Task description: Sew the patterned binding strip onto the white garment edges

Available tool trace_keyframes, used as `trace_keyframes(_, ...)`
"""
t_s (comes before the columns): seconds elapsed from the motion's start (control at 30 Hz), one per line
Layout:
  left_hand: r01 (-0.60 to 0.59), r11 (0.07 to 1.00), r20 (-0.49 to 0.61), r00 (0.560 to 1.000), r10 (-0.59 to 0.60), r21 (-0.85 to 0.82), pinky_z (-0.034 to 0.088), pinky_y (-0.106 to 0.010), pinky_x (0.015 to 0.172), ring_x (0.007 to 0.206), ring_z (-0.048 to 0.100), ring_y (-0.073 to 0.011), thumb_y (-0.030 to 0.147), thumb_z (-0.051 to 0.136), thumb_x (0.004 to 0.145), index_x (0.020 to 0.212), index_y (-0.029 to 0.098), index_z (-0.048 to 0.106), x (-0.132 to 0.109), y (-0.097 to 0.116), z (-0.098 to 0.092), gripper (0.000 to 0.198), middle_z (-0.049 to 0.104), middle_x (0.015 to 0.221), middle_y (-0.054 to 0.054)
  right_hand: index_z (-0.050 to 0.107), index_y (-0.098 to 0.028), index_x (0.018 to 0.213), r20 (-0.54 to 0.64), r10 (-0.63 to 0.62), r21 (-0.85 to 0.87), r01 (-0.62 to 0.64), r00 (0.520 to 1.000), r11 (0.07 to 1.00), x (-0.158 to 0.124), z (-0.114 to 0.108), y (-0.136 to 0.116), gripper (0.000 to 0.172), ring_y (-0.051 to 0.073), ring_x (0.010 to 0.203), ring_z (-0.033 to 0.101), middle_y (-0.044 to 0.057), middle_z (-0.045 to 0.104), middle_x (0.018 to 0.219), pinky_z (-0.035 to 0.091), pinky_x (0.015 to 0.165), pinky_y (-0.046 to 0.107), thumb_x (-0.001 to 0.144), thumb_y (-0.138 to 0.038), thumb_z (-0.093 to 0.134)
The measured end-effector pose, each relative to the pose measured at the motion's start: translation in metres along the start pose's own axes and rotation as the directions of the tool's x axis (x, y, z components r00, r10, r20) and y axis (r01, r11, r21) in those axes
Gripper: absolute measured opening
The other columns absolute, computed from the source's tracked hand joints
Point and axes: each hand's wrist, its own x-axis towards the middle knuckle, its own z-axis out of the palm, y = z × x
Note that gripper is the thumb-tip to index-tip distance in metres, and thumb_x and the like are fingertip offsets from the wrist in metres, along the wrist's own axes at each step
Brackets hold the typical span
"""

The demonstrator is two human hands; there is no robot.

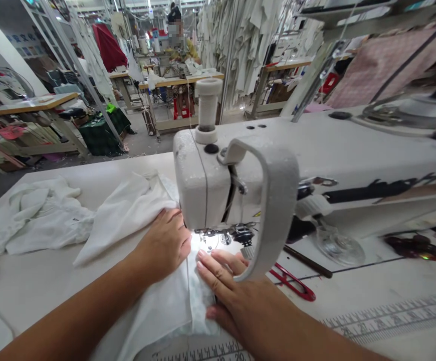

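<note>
White fabric (pixel 161 306) lies under the head of a sewing machine (pixel 191 175), with a strip along its right side showing a faint pale pattern. My left hand (pixel 165 245) rests palm down on this fabric, just left of the lit needle area; its fingertips are partly hidden by the machine head. On the patterned strip, my right hand (pixel 229 286) lies with fingers stretched out toward the needle area, partly behind the curved white guard (pixel 278 200). The needle itself is hard to make out.
More white cloth pieces (pixel 48 215) lie at the left of the table. Right of the machine's needle area are a red tool (pixel 295 283), a dark rod (pixel 311 263) and a clear ruler (pixel 391 316). Behind are other worktables, hanging cloth (pixel 236 50) and a person (pixel 174 25).
</note>
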Motion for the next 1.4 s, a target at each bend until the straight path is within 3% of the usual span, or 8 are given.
trace_keyframes(0.13, -0.004, 0.998, 0.052, 0.999, 0.000, 0.070, 0.045, -0.044, 0.087, 0.085, 0.055, -0.0256, 0.014, 0.051, 0.084, 0.056, 0.019, 0.048, 0.001, 0.001, 0.000, 0.028, 0.050, 0.062, -0.004, 0.041, -0.014, 0.142, 0.051, 0.016, 0.056, -0.019, 0.999, 0.998, -0.003, -0.004, -0.001, 0.055, 0.027, 0.124, 0.046, 0.005, 0.038, 0.151, 0.038, 0.096, 0.044, 0.101, -0.048, 0.029)
trace_keyframes(0.4, -0.022, 0.989, 0.104, 0.995, 0.007, 0.148, 0.045, -0.042, 0.082, 0.075, 0.055, -0.0236, 0.019, 0.045, 0.088, 0.053, 0.020, 0.047, 0.004, 0.001, -0.004, 0.035, 0.050, 0.059, -0.004, 0.040, -0.015, 0.143, 0.056, 0.039, 0.069, -0.043, 0.998, 0.997, -0.002, -0.005, 0.000, 0.055, 0.029, 0.126, 0.043, 0.004, 0.039, 0.151, 0.039, 0.097, 0.046, 0.101, -0.048, 0.032)
trace_keyframes(0.77, 0.009, 0.995, 0.095, 0.995, -0.018, 0.096, 0.046, -0.043, 0.086, 0.090, 0.055, -0.0268, 0.019, 0.045, 0.089, 0.061, 0.018, 0.052, 0.003, -0.003, -0.001, 0.029, 0.053, 0.068, -0.006, 0.041, -0.016, 0.143, 0.026, 0.050, 0.165, -0.054, 0.998, 0.985, -0.003, -0.005, 0.000, 0.054, 0.028, 0.127, 0.044, 0.006, 0.044, 0.148, 0.036, 0.103, 0.049, 0.099, -0.047, 0.040)
trace_keyframes(0.93, -0.015, 0.993, 0.066, 0.998, 0.023, -0.116, 0.050, -0.039, 0.082, 0.092, 0.055, -0.0238, 0.016, 0.049, 0.089, 0.100, 0.014, 0.059, -0.018, 0.034, -0.039, 0.015, 0.061, 0.096, -0.010, 0.059, -0.020, 0.125, -0.105, 0.111, 0.376, -0.064, 0.988, 0.924, -0.010, -0.015, 0.003, 0.031, 0.022, 0.113, 0.056, 0.006, 0.065, 0.125, 0.044, 0.097, 0.040, 0.098, -0.027, 0.046)
trace_keyframes(1.0, -0.054, 0.971, 0.120, 0.989, 0.084, -0.234, 0.051, -0.037, 0.078, 0.086, 0.055, -0.0220, 0.018, 0.054, 0.088, 0.098, 0.015, 0.058, -0.033, 0.058, -0.049, 0.011, 0.061, 0.091, -0.008, 0.064, -0.021, 0.112, -0.142, 0.147, 0.423, -0.074, 0.979, 0.903, -0.015, -0.018, 0.004, 0.025, 0.020, 0.102, 0.060, 0.006, 0.069, 0.110, 0.048, 0.089, 0.037, 0.096, -0.016, 0.045)
trace_keyframes(1.1, -0.126, 0.967, 0.170, 0.971, 0.166, -0.221, 0.050, -0.036, 0.068, 0.073, 0.054, -0.0199, 0.013, 0.052, 0.089, 0.086, 0.015, 0.057, -0.053, 0.084, -0.047, 0.006, 0.058, 0.078, -0.005, 0.066, -0.020, 0.095, -0.095, 0.151, 0.433, -0.096, 0.984, 0.896, -0.022, -0.022, 0.001, 0.022, 0.020, 0.091, 0.061, 0.004, 0.069, 0.092, 0.049, 0.079, 0.034, 0.091, -0.007, 0.048)
trace_keyframes(1.23, -0.064, 0.957, 0.087, 0.992, 0.092, -0.285, 0.049, -0.031, 0.064, 0.069, 0.053, -0.0165, 0.006, 0.044, 0.091, 0.083, 0.016, 0.056, -0.063, 0.090, -0.040, 0.018, 0.058, 0.075, -0.003, 0.063, -0.020, 0.095, -0.059, 0.138, 0.435, -0.099, 0.989, 0.895, -0.027, -0.023, -0.013, 0.024, 0.020, 0.092, 0.056, 0.002, 0.065, 0.095, 0.047, 0.076, 0.033, 0.082, -0.001, 0.056)
trace_keyframes(1.4, 0.077, 0.873, 0.057, 0.997, -0.056, -0.482, 0.051, -0.030, 0.068, 0.075, 0.056, -0.0159, 0.010, 0.045, 0.093, 0.089, 0.016, 0.059, -0.059, 0.086, -0.051, 0.015, 0.063, 0.083, -0.005, 0.061, -0.018, 0.085, -0.203, 0.046, 0.328, 0.023, 0.978, 0.944, -0.023, -0.015, -0.030, 0.015, 0.019, 0.085, 0.054, 0.003, 0.063, 0.091, 0.046, 0.070, 0.032, 0.088, -0.005, 0.055)
